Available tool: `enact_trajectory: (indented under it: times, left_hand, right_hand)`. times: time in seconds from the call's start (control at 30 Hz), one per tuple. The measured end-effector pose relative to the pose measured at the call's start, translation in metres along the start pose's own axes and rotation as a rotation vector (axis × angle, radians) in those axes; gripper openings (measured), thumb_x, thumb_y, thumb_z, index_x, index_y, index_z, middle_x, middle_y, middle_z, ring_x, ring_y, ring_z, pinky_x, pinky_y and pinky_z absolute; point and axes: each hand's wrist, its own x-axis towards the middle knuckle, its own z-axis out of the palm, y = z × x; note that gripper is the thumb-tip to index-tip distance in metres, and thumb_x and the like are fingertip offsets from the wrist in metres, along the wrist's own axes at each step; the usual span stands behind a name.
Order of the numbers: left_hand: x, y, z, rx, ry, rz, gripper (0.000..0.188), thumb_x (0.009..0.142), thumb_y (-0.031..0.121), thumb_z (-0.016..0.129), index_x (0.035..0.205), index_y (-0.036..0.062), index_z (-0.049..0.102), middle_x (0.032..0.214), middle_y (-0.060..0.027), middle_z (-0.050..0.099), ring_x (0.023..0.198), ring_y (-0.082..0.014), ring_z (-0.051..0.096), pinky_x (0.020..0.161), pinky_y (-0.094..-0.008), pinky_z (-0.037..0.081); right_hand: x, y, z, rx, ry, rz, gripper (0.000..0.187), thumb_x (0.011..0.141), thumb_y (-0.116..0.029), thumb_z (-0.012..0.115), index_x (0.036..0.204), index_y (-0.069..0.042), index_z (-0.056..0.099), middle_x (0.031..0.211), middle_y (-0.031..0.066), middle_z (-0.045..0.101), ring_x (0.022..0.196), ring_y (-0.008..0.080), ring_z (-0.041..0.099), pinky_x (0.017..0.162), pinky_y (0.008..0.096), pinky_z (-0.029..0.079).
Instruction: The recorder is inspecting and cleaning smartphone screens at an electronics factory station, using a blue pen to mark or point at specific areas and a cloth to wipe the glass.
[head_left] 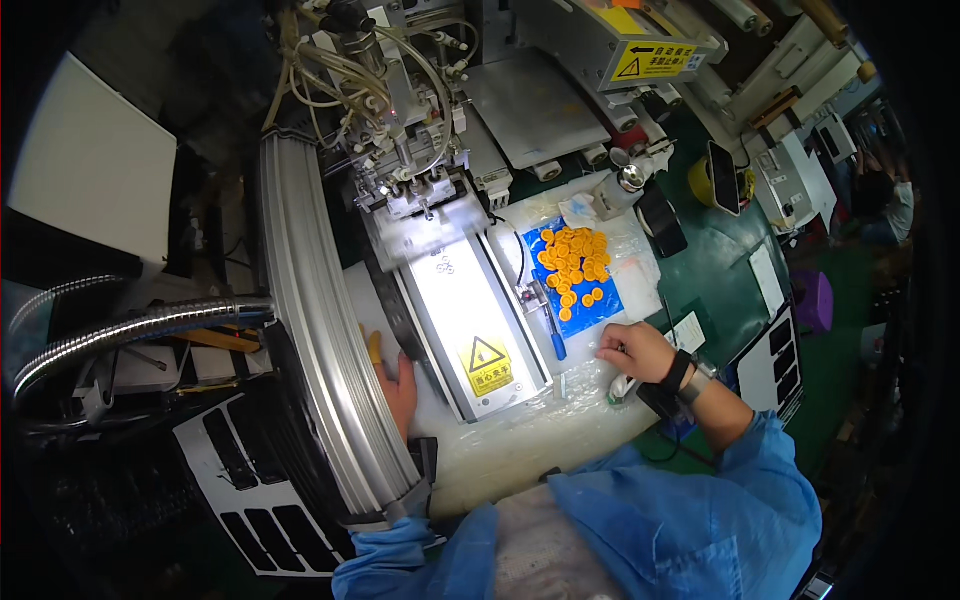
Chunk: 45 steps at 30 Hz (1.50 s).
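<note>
My left hand (400, 393) lies beside the left edge of the machine's long bright plate (452, 310), partly hidden by a silver column. Its fingers are apart, one covered in yellow, and nothing shows in them. On the other side, my right hand (645, 352), with a dark band and a metal band at the wrist, rests with curled fingers on the white work surface. Whatever its fingertips hold, if anything, is hidden. Just beyond it, a pile of small round orange pieces (572, 255) sits on a blue sheet (600, 318). A blue-capped pen-like tool (558, 345) lies left of my right hand.
A thick silver column (325, 330) rises beside my left arm. Over the plate's far end hangs a machine head (425, 215) with hoses. Farther right are a black phone-like slab (661, 218), a metal-topped bottle (628, 180) and a yellow container (703, 182).
</note>
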Motion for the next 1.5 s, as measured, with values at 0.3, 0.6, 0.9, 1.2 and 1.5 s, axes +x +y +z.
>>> enact_trajectory:
  times: [0.3, 0.6, 0.9, 1.2, 1.5]
  left_hand:
    - [0.003, 0.000, -0.006, -0.045, -0.042, 0.017, 0.052, 0.084, 0.019, 0.064, 0.131, -0.0012, 0.057, 0.148, -0.0187, 0.047, 0.139, -0.0393, 0.040, 0.115, -0.0485, 0.028]
    - [0.002, -0.009, -0.009, -0.267, 0.030, 0.007, 0.051, 0.084, 0.007, 0.069, 0.133, 0.0010, 0.057, 0.143, -0.0176, 0.053, 0.134, -0.0355, 0.048, 0.115, -0.0430, 0.034]
    - [0.026, 0.044, -0.045, -0.546, 0.172, -0.023, 0.041, 0.091, 0.013, 0.069, 0.130, 0.0008, 0.061, 0.111, -0.0117, 0.068, 0.101, -0.0220, 0.064, 0.094, -0.0352, 0.048]
    - [0.109, 0.166, -0.059, 0.123, -0.253, 0.320, 0.066, 0.083, 0.050, 0.074, 0.123, -0.0013, 0.062, 0.073, -0.0139, 0.069, 0.066, -0.0271, 0.070, 0.062, -0.0368, 0.055]
    - [0.115, 0.195, -0.070, 0.341, -0.411, 0.090, 0.071, 0.077, 0.058, 0.069, 0.109, -0.0058, 0.063, 0.078, -0.0201, 0.070, 0.074, -0.0364, 0.071, 0.067, -0.0419, 0.058]
  right_hand:
    - [0.008, 0.002, -0.004, 0.005, -0.134, 0.137, 0.029, 0.076, -0.025, 0.085, 0.073, -0.006, 0.063, 0.063, 0.0081, 0.063, 0.057, 0.0225, 0.062, 0.055, 0.0332, 0.048]
    - [0.008, 0.009, 0.001, -0.012, -0.091, 0.124, 0.028, 0.075, -0.024, 0.085, 0.072, -0.007, 0.063, 0.064, 0.0077, 0.064, 0.058, 0.0254, 0.063, 0.057, 0.0355, 0.048]
    - [0.009, 0.007, -0.001, -0.012, -0.100, 0.121, 0.027, 0.074, -0.023, 0.085, 0.073, -0.007, 0.064, 0.066, 0.0077, 0.066, 0.062, 0.0262, 0.065, 0.059, 0.0360, 0.050]
    - [0.005, 0.013, 0.001, -0.011, -0.079, 0.121, 0.027, 0.074, -0.027, 0.085, 0.074, -0.008, 0.064, 0.067, 0.0074, 0.066, 0.063, 0.0275, 0.066, 0.059, 0.0371, 0.050]
    - [0.002, 0.013, 0.004, -0.011, -0.061, 0.118, 0.028, 0.074, -0.026, 0.085, 0.073, -0.009, 0.064, 0.066, 0.0072, 0.065, 0.063, 0.0266, 0.066, 0.059, 0.0366, 0.051]
